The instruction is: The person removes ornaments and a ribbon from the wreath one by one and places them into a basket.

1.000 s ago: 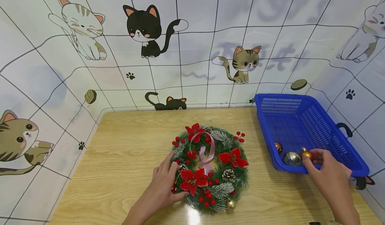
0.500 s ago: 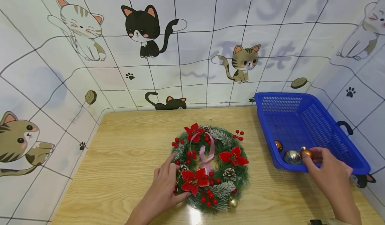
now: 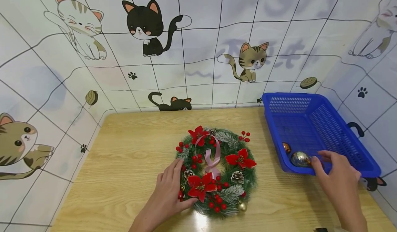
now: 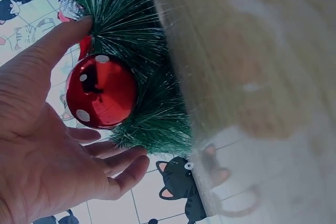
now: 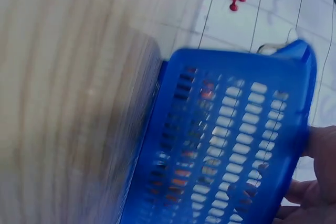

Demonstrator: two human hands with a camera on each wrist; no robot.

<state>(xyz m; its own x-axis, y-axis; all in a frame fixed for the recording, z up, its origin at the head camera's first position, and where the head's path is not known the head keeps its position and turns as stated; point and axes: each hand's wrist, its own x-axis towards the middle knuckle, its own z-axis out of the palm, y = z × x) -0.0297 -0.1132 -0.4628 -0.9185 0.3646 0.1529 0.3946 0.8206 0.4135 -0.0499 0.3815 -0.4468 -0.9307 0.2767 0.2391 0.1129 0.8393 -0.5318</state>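
A green Christmas wreath (image 3: 229,192) with red poinsettias, berries, pinecones and a pink ribbon lies mid-table in the head view. At its left edge rests my left hand (image 3: 167,189), fingers loosely extended. The left wrist view has this hand (image 4: 47,150) spread beside a red Christmas ball (image 4: 101,92) with white dots. Over the near side of the blue basket (image 3: 276,135), my right hand (image 3: 338,177) keeps thumb and fingers curled around an orange Christmas ball, now mostly hidden. A silver Christmas ball (image 3: 299,159) and a copper one (image 3: 286,148) lie beside it in the basket.
The wooden table (image 3: 136,149) extends left of the wreath. A cat-patterned cloth (image 3: 204,46) stands behind and at both sides. In the right wrist view, the basket's slotted wall (image 5: 286,77) blocks much of the right hand.
The orange ball's metal cap, visible between my right fingers before, is now hidden, and the fingers have shifted slightly. My left hand stays at the wreath. The head view tilts a little.
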